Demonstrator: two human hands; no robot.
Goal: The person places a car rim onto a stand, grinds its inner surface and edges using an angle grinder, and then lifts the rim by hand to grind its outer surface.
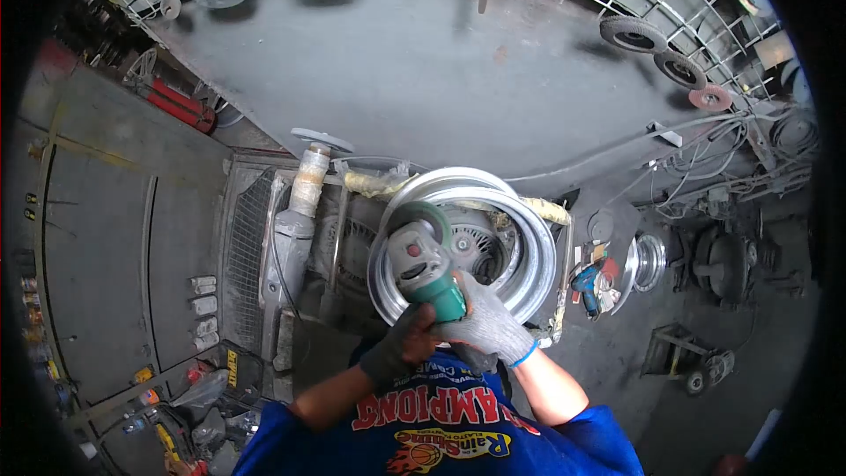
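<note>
Wheel rim (539, 242) lies with a wrapped frame (550, 210) under it and an angle grinder (423, 264) over its left side, gripped by left hand (403, 344) and right hand (489, 319). Grinding looks like the step; the next move likely calls for guiding the disc (429, 211) steadily.

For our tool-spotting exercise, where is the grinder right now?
In the head view, the grinder is near the centre, in the left hand and right hand, over the left part of the wheel rim.
</note>
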